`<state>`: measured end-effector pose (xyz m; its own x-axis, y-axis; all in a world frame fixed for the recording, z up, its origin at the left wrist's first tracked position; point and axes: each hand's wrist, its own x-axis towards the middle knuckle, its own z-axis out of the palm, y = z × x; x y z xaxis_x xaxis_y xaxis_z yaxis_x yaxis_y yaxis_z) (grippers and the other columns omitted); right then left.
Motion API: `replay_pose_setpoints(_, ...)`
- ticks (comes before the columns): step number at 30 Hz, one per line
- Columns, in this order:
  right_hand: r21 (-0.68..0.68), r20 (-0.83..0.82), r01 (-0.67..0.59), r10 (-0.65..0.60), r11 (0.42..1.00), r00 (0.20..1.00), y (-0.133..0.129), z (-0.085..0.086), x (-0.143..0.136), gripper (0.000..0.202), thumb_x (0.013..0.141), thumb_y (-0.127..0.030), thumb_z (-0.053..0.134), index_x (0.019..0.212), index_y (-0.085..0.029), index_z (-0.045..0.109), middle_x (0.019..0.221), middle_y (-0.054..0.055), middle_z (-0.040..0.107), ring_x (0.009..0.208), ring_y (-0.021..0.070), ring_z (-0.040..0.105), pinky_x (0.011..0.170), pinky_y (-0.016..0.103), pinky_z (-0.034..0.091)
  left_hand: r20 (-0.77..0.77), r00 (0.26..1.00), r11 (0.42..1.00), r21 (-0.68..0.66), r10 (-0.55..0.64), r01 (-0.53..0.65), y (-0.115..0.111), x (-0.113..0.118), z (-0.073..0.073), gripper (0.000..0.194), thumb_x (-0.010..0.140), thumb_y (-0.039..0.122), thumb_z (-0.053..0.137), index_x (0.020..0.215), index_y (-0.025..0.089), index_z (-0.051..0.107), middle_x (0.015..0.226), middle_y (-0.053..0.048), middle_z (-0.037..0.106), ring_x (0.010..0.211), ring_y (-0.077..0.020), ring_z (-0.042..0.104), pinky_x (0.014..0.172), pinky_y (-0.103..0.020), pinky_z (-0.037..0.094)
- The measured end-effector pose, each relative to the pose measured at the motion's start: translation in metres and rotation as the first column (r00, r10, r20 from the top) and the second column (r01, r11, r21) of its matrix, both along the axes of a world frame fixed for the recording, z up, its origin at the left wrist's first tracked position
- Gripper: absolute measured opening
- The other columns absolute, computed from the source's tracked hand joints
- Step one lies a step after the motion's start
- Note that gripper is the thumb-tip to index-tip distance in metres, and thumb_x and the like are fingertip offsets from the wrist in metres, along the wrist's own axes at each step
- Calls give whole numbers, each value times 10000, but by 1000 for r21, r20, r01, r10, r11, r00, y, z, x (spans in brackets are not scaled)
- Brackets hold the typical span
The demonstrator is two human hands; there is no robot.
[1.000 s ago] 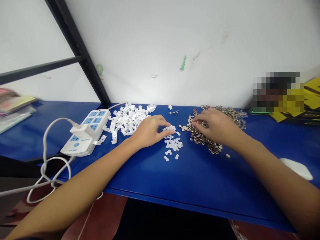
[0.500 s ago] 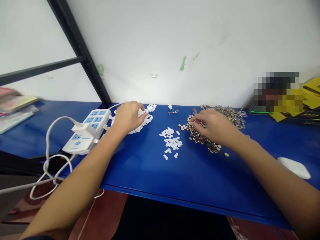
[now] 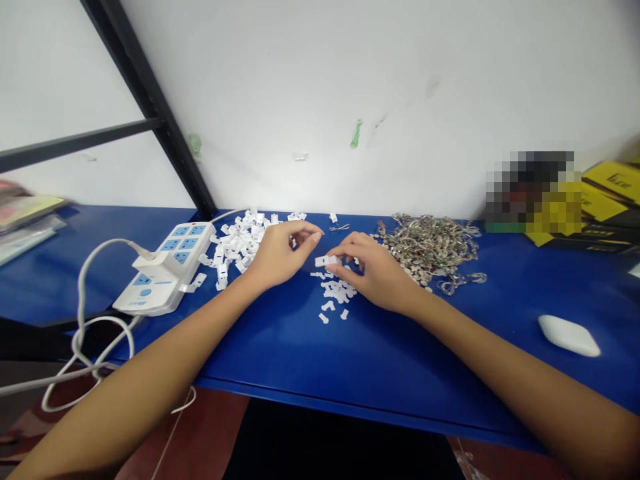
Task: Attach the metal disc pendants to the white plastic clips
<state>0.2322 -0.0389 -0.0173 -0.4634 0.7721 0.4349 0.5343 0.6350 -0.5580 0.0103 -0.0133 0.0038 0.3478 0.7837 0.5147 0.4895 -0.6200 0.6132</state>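
My right hand [image 3: 377, 270] pinches a small white plastic piece [image 3: 323, 261] between thumb and fingers, above a loose group of small flat white pieces [image 3: 339, 289]. My left hand [image 3: 285, 252] is just to the left of it, thumb and index finger curved close together; what they hold, if anything, is too small to make out. Behind my left hand lies a pile of white plastic parts [image 3: 237, 241]. A tangled heap of metallic strands [image 3: 435, 243] sits beyond my right hand, with small round metal discs [image 3: 417, 275] at its near edge, partly hidden by that hand.
At the left, a white power strip [image 3: 173, 263] has a plug and a looping white cable [image 3: 80, 293]. A white rounded case [image 3: 569, 335] lies at the right. Yellow and black boxes [image 3: 607, 193] stand at the back right. A black metal frame [image 3: 145, 93] rises at the left.
My right hand has moved left from the discs and now holds a white piece. My left hand has come right, away from the white pile, towards my right hand. The view has shifted slightly.
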Motion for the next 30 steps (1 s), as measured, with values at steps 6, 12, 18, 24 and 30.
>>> replay_pose_setpoints(6,-328,-457,-81,-83,941,886,-14,9,-6,304,935,-484,688,1128,-252,726,1027,63,743,867,208,672,657,351,548,311,939,884,-387,-143,263,-4,9,-4,123,971,297,649,996,254,761,806,-55,744,654,-163,690,581,-314,570)
replay_pose_setpoints(12,-312,-573,29,-212,950,792,-20,13,-11,275,942,-492,688,1065,-249,722,1016,63,777,837,208,703,750,389,581,655,738,546,-563,-162,620,-12,18,-9,245,1020,385,626,1135,198,734,1029,-147,790,942,-243,771,855,-408,639)
replay_pose_setpoints(18,-219,-600,44,-170,975,782,-22,8,-14,212,914,-454,733,996,-265,781,1164,63,748,1096,246,689,893,408,583,727,679,520,-544,-100,659,-17,23,-10,428,878,346,824,1243,154,709,1032,-130,799,1036,-258,762,953,-413,609)
replay_pose_setpoints(24,-184,-477,28,-114,983,871,-16,10,-6,212,901,-427,721,1040,-275,773,1145,65,736,1017,234,695,792,384,579,692,714,551,-556,-107,622,-11,17,-13,349,868,379,824,1137,159,792,921,-88,792,880,-168,754,890,-309,594)
replay_pose_setpoints(30,170,356,455,-485,874,798,-1,57,75,225,907,-406,675,831,-205,742,765,94,730,648,197,575,635,378,398,694,720,634,-549,-19,546,-6,10,-9,338,823,335,861,1110,167,806,1108,-106,790,986,-191,750,947,-334,585)
